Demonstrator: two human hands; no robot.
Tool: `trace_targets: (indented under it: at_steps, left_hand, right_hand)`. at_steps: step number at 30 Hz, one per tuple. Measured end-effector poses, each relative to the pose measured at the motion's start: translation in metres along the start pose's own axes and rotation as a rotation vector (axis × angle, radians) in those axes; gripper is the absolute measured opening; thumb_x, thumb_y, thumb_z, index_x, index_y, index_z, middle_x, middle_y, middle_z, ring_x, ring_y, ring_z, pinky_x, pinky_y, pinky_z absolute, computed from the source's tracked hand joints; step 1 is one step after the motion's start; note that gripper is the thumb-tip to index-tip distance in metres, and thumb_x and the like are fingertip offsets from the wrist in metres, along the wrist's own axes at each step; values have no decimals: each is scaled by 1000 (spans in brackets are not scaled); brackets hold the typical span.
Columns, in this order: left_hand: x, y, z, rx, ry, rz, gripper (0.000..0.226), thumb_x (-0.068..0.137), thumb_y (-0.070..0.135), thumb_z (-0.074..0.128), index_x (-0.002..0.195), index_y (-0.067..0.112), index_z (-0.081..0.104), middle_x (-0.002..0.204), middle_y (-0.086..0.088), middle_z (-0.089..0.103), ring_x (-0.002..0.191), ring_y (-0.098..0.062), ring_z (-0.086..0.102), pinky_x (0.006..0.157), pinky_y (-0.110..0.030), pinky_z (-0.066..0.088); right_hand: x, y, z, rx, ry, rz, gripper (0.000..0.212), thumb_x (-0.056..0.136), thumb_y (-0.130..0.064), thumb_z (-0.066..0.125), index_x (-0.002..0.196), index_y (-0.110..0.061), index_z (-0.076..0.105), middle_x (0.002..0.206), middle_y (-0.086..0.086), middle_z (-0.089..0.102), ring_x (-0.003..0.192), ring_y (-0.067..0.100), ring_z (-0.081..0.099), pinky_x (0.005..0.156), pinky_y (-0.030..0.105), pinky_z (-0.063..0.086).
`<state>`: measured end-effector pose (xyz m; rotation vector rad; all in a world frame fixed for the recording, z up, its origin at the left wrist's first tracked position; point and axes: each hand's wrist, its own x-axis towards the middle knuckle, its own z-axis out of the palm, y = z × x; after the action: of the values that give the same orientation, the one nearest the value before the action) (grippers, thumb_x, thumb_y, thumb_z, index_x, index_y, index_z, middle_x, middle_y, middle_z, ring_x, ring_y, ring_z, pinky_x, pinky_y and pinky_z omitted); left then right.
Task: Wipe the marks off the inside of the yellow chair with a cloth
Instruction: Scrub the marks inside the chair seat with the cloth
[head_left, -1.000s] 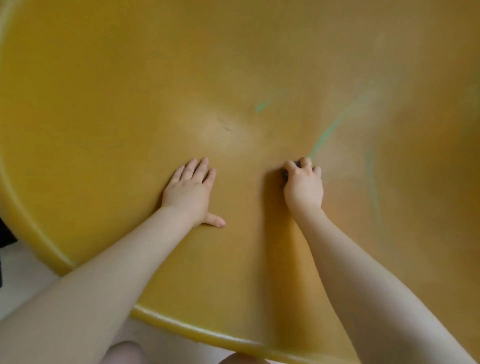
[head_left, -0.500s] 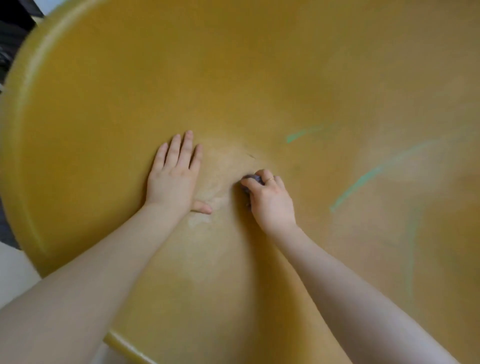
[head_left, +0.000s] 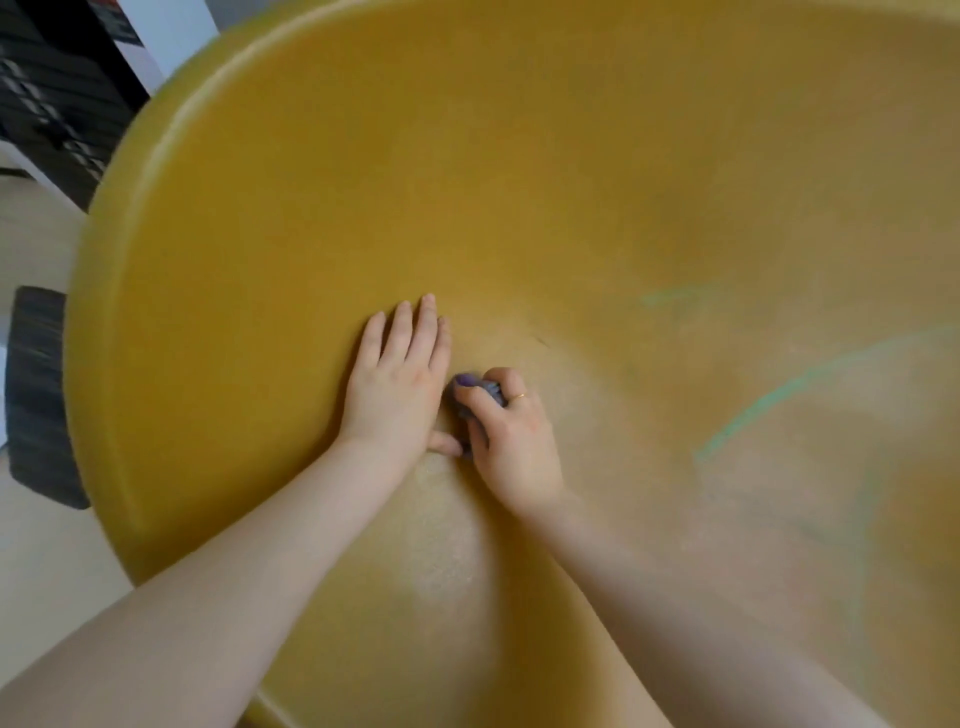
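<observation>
- Two bare forearms are showing, entering from the near edge of the view; no sleeve is reaching as far as the visible parts of the arms.
- The left hand is wearing nothing on its fingers or wrist, with four fingers and a thumb showing short, unpainted nails.
- The right hand is wearing a thin gold-coloured ring on one finger; which finger is hard to tell.
- Neither wrist is carrying a watch, strap or bracelet.
- Both forearms are looking wider toward the near edge, stretched by the wide-angle lens.
</observation>
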<state>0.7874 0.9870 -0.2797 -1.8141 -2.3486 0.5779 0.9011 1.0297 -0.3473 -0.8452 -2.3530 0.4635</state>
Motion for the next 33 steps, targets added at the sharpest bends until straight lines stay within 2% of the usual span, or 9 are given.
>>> trace_targets:
  at_steps: [2, 4, 7, 11, 16, 19, 22, 27, 33]
  left_hand:
    - [-1, 0, 2, 12, -5, -6, 125, 65, 75, 55, 147, 5, -7, 155, -16, -11, 143, -32, 0, 115, -44, -1]
    - [-1, 0, 5, 22, 3, 0, 126, 64, 77, 52, 147, 5, -9, 155, -16, -12, 143, -32, -1, 116, -44, -2]
    - [-1, 0, 7, 33, 9, 4, 126, 64, 80, 49, 147, 5, -11, 155, -15, -12, 143, -33, -1, 116, -44, -2]
    - [1, 0, 9, -1, 11, -6, 126, 64, 77, 52, 147, 6, -13, 155, -14, -16, 143, -33, -4, 115, -44, -4]
    - [-1, 0, 3, -35, 5, 2, 124, 67, 74, 55, 147, 7, -12, 155, -15, -17, 143, -33, -4, 115, -44, -5]
    - [-2, -1, 2, -31, -6, 11, 123, 67, 75, 53, 147, 7, -12, 155, -16, -16, 143, -34, -3, 115, -44, -4]
    - [-1, 1, 4, -19, -24, 13, 122, 68, 75, 52, 147, 8, -13, 154, -17, -18, 143, -35, -5, 115, -46, -5]
    - [0, 7, 4, -34, -37, 11, 120, 70, 72, 54, 147, 11, -14, 153, -18, -21, 142, -37, -10, 114, -47, -8]
    - [9, 12, 4, -111, -36, 66, 119, 70, 69, 57, 148, 8, -10, 152, -17, -24, 143, -29, -17, 114, -37, -12]
  right_hand:
    - [16, 23, -15, -120, -79, -168, 30, 77, -22, 47, 97, -14, 67, 92, 17, 58, 68, 33, 55, 47, 30, 49]
    - [45, 55, -33, -244, 3, -153, 26, 74, -14, 50, 92, -12, 68, 84, 20, 55, 67, 34, 54, 49, 34, 50]
    - [76, 91, -55, -351, 223, 36, 29, 74, -13, 42, 89, -10, 66, 88, 24, 55, 67, 37, 52, 50, 35, 47]
    - [68, 62, -22, -153, 452, 362, 28, 75, -3, 49, 93, -11, 68, 92, 22, 54, 69, 37, 54, 54, 34, 45]
    - [15, 18, 4, -64, 144, 115, 35, 77, -11, 42, 103, -13, 65, 101, 20, 57, 67, 35, 55, 57, 32, 48]
    - [18, 41, -21, -260, -5, -146, 36, 74, -12, 44, 100, -15, 68, 97, 19, 60, 66, 33, 55, 48, 29, 46]
    - [38, 88, -54, -455, 119, -20, 38, 71, -15, 38, 92, -14, 70, 95, 21, 60, 65, 35, 53, 42, 31, 48]
    - [21, 81, -38, -339, 288, 257, 40, 72, -10, 37, 94, -12, 71, 94, 22, 60, 60, 35, 52, 51, 32, 49]
    - [-47, 44, -20, -183, -31, -41, 32, 78, -4, 50, 106, -15, 63, 103, 16, 57, 70, 32, 53, 64, 31, 46]
